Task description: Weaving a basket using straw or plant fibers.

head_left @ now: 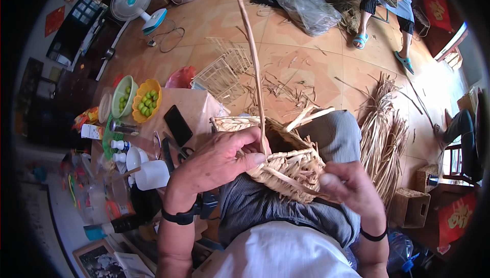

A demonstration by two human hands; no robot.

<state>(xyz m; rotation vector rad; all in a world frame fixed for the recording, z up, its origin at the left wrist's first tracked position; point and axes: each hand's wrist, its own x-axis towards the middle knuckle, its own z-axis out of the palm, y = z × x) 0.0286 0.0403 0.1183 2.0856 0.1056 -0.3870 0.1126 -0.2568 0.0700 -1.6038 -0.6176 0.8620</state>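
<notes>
A half-woven straw basket (286, 178) rests on my lap, its opening facing up and away from me. My left hand (217, 158) pinches the near rim, thumb and fingers closed at the base of a long dried-plant strand (250, 48) that stands up from it. Another flat strand (291, 181) runs across the basket's near side toward my right hand (352, 186). That hand is closed at the basket's right side, with the strand's end at its fingers. Short stake ends (306, 117) stick out past the far rim.
Left of me, a table (199, 99) bears a phone (178, 125), scissors (185, 153), a white cup (152, 175) and bowls of green fruit (148, 102). Straw bundles (380, 109) lie on the floor at right. A wire frame (224, 71) and a fan (131, 1) stand beyond; another person (385, 2) sits far right.
</notes>
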